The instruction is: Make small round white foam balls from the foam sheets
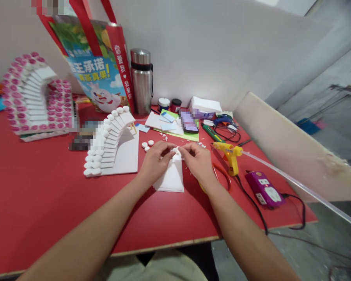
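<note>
My left hand (pixel 155 159) and my right hand (pixel 198 159) meet fingertip to fingertip at mid-table. Both pinch a small white piece (pixel 177 150), partly covered by the fingers, so its exact shape is unclear. Below them lies a folded white tissue (pixel 170 180). Several white discs (pixel 145 145) rest just beyond my left hand. Left of it stands a small model staircase (pixel 112 136) with white steps on a white base, its outer edge lined with white discs. Pliers with red handles (pixel 224 175) lie partly hidden beside my right wrist.
A yellow hot glue gun (pixel 229 154) with a long clear stick stands right, near a purple power strip (pixel 266 189). Behind are a phone (pixel 188 121), paint jars (pixel 163 104), a steel flask (pixel 142 84) and a printed bag (pixel 96 70). A pink-and-white staircase model (pixel 38 97) stands far left.
</note>
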`<action>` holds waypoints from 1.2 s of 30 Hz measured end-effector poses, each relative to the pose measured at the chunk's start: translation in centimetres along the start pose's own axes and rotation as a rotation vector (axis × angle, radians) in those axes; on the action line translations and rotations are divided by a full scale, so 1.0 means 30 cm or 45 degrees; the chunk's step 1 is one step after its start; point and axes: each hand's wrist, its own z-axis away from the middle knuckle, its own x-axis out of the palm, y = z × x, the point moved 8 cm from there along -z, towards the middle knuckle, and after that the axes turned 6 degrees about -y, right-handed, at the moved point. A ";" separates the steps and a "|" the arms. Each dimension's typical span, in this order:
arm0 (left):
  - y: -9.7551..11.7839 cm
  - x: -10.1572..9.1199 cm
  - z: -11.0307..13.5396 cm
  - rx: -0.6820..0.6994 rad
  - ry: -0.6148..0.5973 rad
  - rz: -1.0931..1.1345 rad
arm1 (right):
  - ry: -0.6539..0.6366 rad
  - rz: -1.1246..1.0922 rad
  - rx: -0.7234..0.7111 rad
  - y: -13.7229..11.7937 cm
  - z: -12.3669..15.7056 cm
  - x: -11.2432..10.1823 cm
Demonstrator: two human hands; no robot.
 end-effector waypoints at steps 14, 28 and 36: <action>-0.006 0.007 0.000 -0.204 0.020 0.407 | -0.031 -0.027 0.043 0.017 0.001 0.006; -0.019 0.008 0.002 -0.244 0.033 0.521 | -0.355 -0.064 0.004 0.002 0.010 0.100; -0.010 0.025 0.007 -0.208 -0.037 0.539 | -0.369 -0.122 -0.025 -0.009 0.014 0.086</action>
